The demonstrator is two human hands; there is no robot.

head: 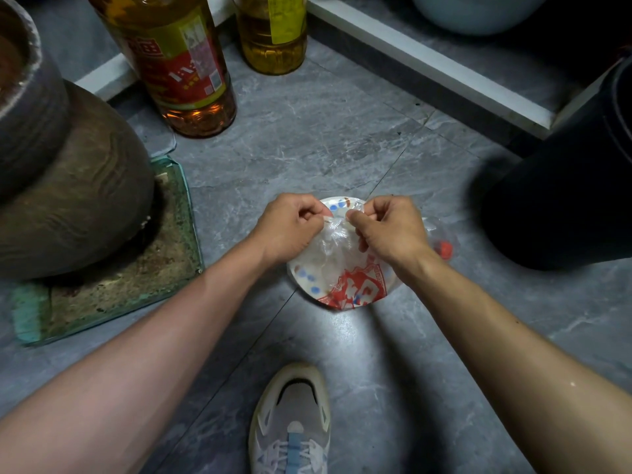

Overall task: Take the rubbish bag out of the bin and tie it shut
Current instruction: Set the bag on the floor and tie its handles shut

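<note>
A clear plastic rubbish bag lies on the grey tiled floor in the middle of the view. Through it show a paper plate with blue dots and red-printed packaging. My left hand and my right hand pinch the gathered bag top between them, fingertips almost touching above the bag. The twisted plastic of the bag's neck sits between the two hands. The black bin stands at the right, apart from the bag, partly cut off by the frame edge.
A large brown earthenware jar rests on a glass tray at the left. Two oil bottles stand at the back. A white ledge crosses the back right. My shoe is at the bottom.
</note>
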